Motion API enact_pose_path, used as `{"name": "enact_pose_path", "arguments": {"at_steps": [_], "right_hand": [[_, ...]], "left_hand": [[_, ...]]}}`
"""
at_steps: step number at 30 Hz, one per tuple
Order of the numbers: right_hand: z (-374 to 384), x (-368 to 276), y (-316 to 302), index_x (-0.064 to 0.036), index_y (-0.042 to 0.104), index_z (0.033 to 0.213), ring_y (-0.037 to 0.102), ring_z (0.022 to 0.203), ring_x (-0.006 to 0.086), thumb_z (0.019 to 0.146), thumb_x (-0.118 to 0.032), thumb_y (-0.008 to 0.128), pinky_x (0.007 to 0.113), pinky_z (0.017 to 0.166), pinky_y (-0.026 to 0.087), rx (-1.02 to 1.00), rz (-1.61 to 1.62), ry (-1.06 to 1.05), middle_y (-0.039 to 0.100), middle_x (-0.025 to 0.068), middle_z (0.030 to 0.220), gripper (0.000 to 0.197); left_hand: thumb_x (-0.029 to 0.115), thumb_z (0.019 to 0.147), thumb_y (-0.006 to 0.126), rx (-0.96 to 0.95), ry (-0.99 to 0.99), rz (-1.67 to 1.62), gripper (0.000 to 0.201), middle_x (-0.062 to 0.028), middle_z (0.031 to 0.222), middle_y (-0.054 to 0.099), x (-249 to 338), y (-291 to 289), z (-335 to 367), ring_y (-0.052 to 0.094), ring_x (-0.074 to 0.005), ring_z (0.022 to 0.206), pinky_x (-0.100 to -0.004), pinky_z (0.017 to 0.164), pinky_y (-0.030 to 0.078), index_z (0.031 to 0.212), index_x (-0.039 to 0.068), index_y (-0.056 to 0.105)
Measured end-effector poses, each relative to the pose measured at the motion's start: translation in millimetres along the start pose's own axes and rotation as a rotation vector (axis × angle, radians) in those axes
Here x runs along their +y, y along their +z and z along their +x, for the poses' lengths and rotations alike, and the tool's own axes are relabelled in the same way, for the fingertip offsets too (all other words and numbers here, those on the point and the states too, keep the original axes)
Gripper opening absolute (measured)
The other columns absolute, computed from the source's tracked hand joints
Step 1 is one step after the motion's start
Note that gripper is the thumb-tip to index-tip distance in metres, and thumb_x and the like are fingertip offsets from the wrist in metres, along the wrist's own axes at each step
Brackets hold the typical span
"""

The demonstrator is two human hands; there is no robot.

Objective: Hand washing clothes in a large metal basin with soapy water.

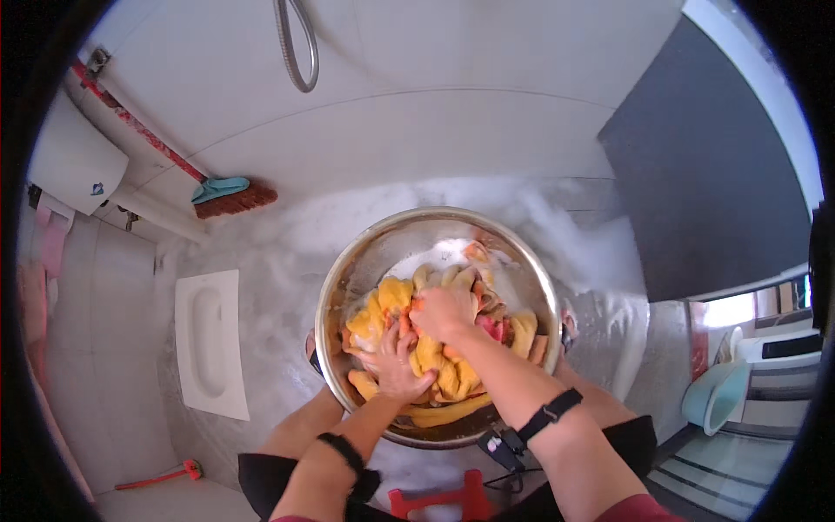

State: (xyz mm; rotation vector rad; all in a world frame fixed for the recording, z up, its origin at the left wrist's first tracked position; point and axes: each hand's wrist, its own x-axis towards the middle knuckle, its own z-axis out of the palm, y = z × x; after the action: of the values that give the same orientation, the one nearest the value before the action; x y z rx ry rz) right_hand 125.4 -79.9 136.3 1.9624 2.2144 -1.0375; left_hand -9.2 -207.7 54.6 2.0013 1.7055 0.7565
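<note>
A wide metal basin (pixel 426 212) stands between my legs, holding a heap of wet yellow cloth (pixel 394 294) with orange and pink patches. White suds (pixel 442 253) lie at the far side of the basin. My left hand (pixel 397 365) rests on the near left part of the cloth, fingers spread. Just to its right and farther away, my right hand (pixel 445 313) is closed, its knuckles up, gripping a bunched part of the cloth. Its fingertips are hidden in the folds.
A broom (pixel 233 197) leans on the wall at the far left, above a squat toilet (pixel 210 344). A red plastic stool (pixel 444 498) is at the near edge. A pale green basin (pixel 716 397) sits on the right, below a grey panel (pixel 709 165). The floor around looks wet.
</note>
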Motion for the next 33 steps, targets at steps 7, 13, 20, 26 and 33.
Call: {"name": "enact_pose_path", "arguments": {"at_steps": [7,13,20,26,33], "right_hand": [[-164,-4,6,-0.0061,0.066,0.075,0.063,0.080,0.0350,0.071,-0.028,0.076,0.047,0.079,0.043,0.491,0.165,-0.117,0.066,0.0160,0.078,0.025],[-215,26,56,-0.0108,0.061,0.072,0.059,0.074,0.0306,0.065,-0.030,0.076,0.045,0.072,0.038,0.624,0.212,-0.257,0.061,0.0088,0.072,0.025],[-178,66,98,-0.0076,0.058,0.079,0.056,0.084,0.0345,0.071,-0.027,0.072,0.047,0.079,0.039,0.737,0.256,-0.216,0.057,0.0134,0.085,0.025],[-85,86,109,-0.0073,0.059,0.086,0.055,0.091,0.0343,0.076,-0.028,0.071,0.049,0.083,0.040,0.698,0.122,-0.110,0.058,0.0119,0.092,0.026],[25,98,105,-0.0100,0.063,0.092,0.060,0.100,0.0353,0.089,-0.039,0.065,0.052,0.083,0.043,0.473,0.230,-0.005,0.065,0.0150,0.097,0.029]], "left_hand": [[0.059,0.068,0.077,0.177,0.002,-0.206,0.093,-0.0269,0.147,0.038,29,-98,24,0.029,-0.0489,0.138,-0.0630,0.111,0.022,0.142,0.012,0.044],[0.084,0.073,0.056,-0.625,-0.190,0.409,0.106,-0.0216,0.161,0.026,122,-70,37,0.009,-0.0525,0.148,-0.0710,0.115,0.007,0.158,0.027,0.026],[0.061,0.086,0.056,-0.407,-0.186,0.491,0.084,-0.0197,0.151,0.040,107,-9,44,0.016,-0.0485,0.148,-0.0725,0.113,0.012,0.155,0.020,0.031],[0.047,0.089,0.059,-0.576,-0.211,0.561,0.079,-0.0206,0.144,0.048,40,43,119,0.034,-0.0347,0.144,-0.0627,0.117,0.018,0.148,0.000,0.034],[0.053,0.078,0.073,-0.760,-0.582,-0.072,0.095,-0.0254,0.141,0.052,-96,141,228,0.055,-0.0392,0.126,-0.0430,0.109,0.042,0.145,-0.007,0.039]]}}
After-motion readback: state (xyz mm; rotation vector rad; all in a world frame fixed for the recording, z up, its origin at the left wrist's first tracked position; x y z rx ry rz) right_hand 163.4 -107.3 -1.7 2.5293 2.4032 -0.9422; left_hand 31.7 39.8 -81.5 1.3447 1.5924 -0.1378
